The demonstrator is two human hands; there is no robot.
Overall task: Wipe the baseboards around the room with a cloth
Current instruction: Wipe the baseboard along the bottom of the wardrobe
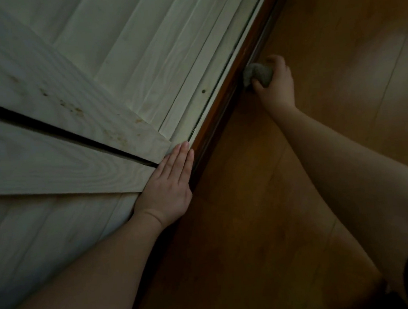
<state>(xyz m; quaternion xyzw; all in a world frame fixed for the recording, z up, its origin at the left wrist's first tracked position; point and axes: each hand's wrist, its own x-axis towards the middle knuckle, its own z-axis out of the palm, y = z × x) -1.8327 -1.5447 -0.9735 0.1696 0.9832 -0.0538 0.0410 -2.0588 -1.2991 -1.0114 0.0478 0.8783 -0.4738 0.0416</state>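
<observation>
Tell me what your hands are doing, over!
Right hand grips cloth against baseboard. Left hand flat on white panel, fingers straight. Nothing in the way.

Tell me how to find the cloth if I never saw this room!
Start at the big white wooden wall and follow it down to the dark reddish baseboard where it meets the orange-brown floor. Partway along that strip, the right hand grips a small bunched cloth against it. It is the only soft, grey, crumpled thing there; everything around it is hard wood.
</observation>
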